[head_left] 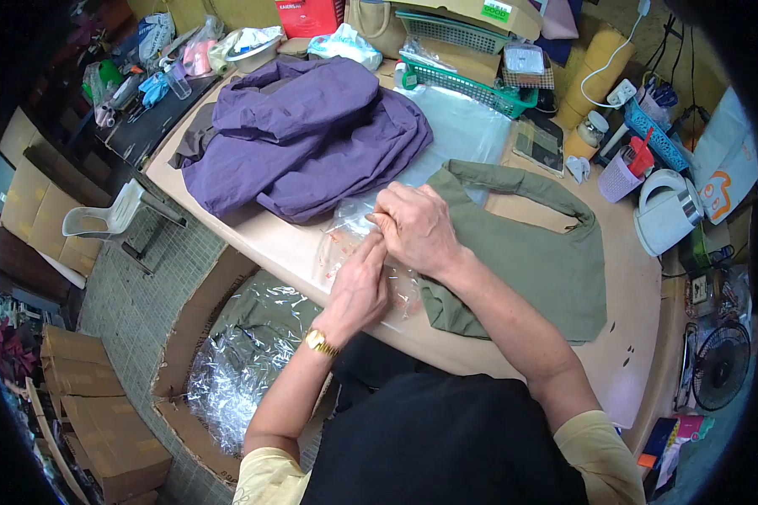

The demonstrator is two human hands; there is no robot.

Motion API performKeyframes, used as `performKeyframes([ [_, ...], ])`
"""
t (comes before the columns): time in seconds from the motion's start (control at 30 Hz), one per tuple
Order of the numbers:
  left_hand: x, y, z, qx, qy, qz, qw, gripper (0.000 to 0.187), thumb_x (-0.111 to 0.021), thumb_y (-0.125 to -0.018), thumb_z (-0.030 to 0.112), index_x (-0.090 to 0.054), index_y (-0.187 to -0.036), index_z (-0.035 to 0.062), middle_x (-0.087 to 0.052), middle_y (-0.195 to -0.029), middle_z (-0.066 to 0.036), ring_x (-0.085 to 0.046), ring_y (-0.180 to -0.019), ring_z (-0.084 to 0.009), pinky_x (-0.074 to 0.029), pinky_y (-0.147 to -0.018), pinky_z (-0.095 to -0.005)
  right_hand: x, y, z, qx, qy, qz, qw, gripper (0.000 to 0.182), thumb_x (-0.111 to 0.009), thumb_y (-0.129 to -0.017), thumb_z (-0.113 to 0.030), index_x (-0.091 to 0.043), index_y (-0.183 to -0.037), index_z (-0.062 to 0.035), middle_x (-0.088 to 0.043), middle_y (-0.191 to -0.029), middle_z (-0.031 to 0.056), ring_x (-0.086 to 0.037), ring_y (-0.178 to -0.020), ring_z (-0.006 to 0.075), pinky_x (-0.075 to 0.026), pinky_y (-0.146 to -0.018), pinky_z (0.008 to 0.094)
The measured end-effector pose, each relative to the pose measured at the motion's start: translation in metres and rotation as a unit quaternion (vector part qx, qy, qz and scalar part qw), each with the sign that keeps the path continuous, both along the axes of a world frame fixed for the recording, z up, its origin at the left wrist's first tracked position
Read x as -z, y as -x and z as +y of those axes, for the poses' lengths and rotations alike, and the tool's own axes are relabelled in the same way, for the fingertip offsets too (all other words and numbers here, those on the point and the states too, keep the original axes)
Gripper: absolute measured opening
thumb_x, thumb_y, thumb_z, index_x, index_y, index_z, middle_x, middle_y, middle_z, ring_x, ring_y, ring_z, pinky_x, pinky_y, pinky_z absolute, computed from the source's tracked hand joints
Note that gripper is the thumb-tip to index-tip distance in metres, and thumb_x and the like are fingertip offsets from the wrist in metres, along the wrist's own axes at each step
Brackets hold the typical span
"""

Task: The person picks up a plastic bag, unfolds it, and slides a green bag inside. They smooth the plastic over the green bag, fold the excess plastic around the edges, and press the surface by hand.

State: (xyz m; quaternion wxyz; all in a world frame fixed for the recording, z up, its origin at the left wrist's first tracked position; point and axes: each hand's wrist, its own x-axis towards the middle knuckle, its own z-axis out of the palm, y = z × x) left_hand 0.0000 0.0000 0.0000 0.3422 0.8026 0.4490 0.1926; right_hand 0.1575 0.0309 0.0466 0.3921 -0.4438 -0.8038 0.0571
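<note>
Both hands meet over a clear plastic bag (335, 246) with red print, at the table's front edge. My left hand (360, 282), below a gold watch, pinches the bag with closed fingers. Touching it from above, my right hand (417, 229) has its fingers curled on the same plastic. Right of the hands a green garment (522, 278) lies flat, with an opening near its upper band. A crumpled purple garment (312, 135) is piled to the left. Behind the hands lies a stack of clear plastic sheets (459, 126).
A cardboard box (177, 370) of plastic-wrapped items stands on the floor below the table's front edge. Green baskets (472, 88) are at the back. On the right are a white kettle (665, 210), a purple basket (619, 177) and a fan (722, 366). A white chair (109, 215) stands left.
</note>
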Motion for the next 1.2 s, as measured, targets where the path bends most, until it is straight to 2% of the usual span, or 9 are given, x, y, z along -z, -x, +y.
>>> performKeyframes([
  [0.1,0.018,-0.006,0.046,-0.043,-0.009,0.085,0.995,0.059,-0.066,-0.086,0.025,-0.046,-0.134,-0.0033,-0.042,-0.148,-0.023,-0.036,-0.141,-0.0358,-0.03,-0.114,-0.0474,-0.008,0.014,-0.004,-0.018,-0.107,-0.015,0.994,0.014,-0.07,-0.074,-0.009,-0.057,-0.079,-0.007,-0.055,-0.08,0.0088,-0.058,-0.077,0.0276,-0.041,-0.07,0.0386],
  [0.17,0.041,-0.018,0.068,-0.048,-0.408,0.06,0.91,0.059,-0.058,-0.09,0.03,-0.044,-0.137,-0.0037,-0.042,-0.147,-0.025,-0.036,-0.141,-0.035,-0.031,-0.113,-0.0519,-0.01,0.011,-0.015,-0.03,-0.148,-0.024,0.988,0.014,-0.069,-0.073,-0.009,-0.056,-0.077,-0.0066,-0.052,-0.079,0.0085,-0.057,-0.077,0.0264,-0.041,-0.069,0.0392],
  [0.33,0.031,-0.035,0.07,-0.031,-0.193,0.141,0.971,0.072,-0.062,-0.087,0.035,-0.038,-0.146,-0.0015,-0.043,-0.146,-0.023,-0.039,-0.139,-0.0343,-0.025,-0.115,-0.0515,-0.014,-0.007,-0.045,-0.094,-0.111,-0.026,0.989,0.018,-0.076,-0.075,-0.012,-0.064,-0.087,-0.0068,-0.059,-0.086,0.0072,-0.058,-0.08,0.0263,-0.044,-0.074,0.0384],
  [0.47,0.014,-0.035,0.056,-0.135,-0.415,0.112,0.893,0.085,-0.075,-0.078,0.029,-0.036,-0.146,-0.0038,-0.048,-0.139,-0.021,-0.053,-0.114,-0.0334,-0.035,-0.1,-0.051,-0.01,-0.023,-0.064,-0.102,-0.061,0.002,0.993,0.015,-0.077,-0.074,-0.009,-0.064,-0.082,-0.0074,-0.06,-0.082,0.0069,-0.059,-0.075,0.0249,-0.044,-0.073,0.0359],
  [0.57,0.013,-0.038,0.052,-0.172,-0.331,0.143,0.917,0.086,-0.075,-0.079,0.031,-0.035,-0.146,-0.0046,-0.053,-0.129,-0.019,-0.055,-0.106,-0.0318,-0.038,-0.092,-0.0466,-0.002,-0.039,-0.067,-0.091,-0.031,-0.006,0.995,0.014,-0.077,-0.074,-0.007,-0.065,-0.082,-0.0064,-0.061,-0.082,0.0065,-0.059,-0.074,0.0247,-0.044,-0.073,0.0353],
  [0.77,0.014,-0.034,0.064,-0.169,-0.244,0.135,0.945,0.031,-0.073,-0.081,0.024,-0.067,-0.101,0.0013,-0.055,-0.122,-0.023,-0.054,-0.106,-0.0372,-0.041,-0.088,-0.0487,0.025,-0.068,-0.07,-0.029,0.032,0.031,0.999,0.009,-0.073,-0.078,-0.006,-0.065,-0.082,-0.0058,-0.061,-0.08,0.0066,-0.06,-0.075,0.0249,-0.045,-0.074,0.0358],
  [1.03,0.025,-0.039,0.062,0.008,-0.317,0.032,0.948,0.058,-0.061,-0.083,0.003,-0.044,-0.138,-0.0036,-0.054,-0.129,-0.03,-0.052,-0.122,-0.0409,-0.038,-0.103,-0.0532,0.069,-0.085,-0.057,0.028,0.118,0.146,0.982,0.007,-0.071,-0.082,-0.001,-0.065,-0.085,0.0008,-0.062,-0.081,0.0086,-0.061,-0.073,0.0201,-0.048,-0.066,0.0316],
  [1.1,0.014,-0.037,0.061,0.066,-0.111,0.003,0.992,0.067,-0.061,-0.083,0.004,-0.037,-0.145,-0.0029,-0.056,-0.127,-0.031,-0.053,-0.122,-0.0409,-0.034,-0.106,-0.0547,0.07,-0.089,-0.054,0.036,0.154,0.166,0.973,0.007,-0.07,-0.084,-0.001,-0.065,-0.086,0.0018,-0.062,-0.081,0.0084,-0.06,-0.072,0.0177,-0.048,-0.065,0.03],
  [1.2,0.012,-0.042,0.053,-0.072,-0.243,0.042,0.966,0.074,-0.069,-0.083,0.022,-0.037,-0.145,-0.0031,-0.052,-0.131,-0.026,-0.048,-0.125,-0.0388,-0.031,-0.106,-0.054,0.071,-0.089,-0.052,0.038,0.155,0.171,0.972,0.006,-0.07,-0.085,-0.002,-0.065,-0.086,0.0015,-0.062,-0.082,0.007,-0.058,-0.069,0.0144,-0.047,-0.064,0.0282],
])
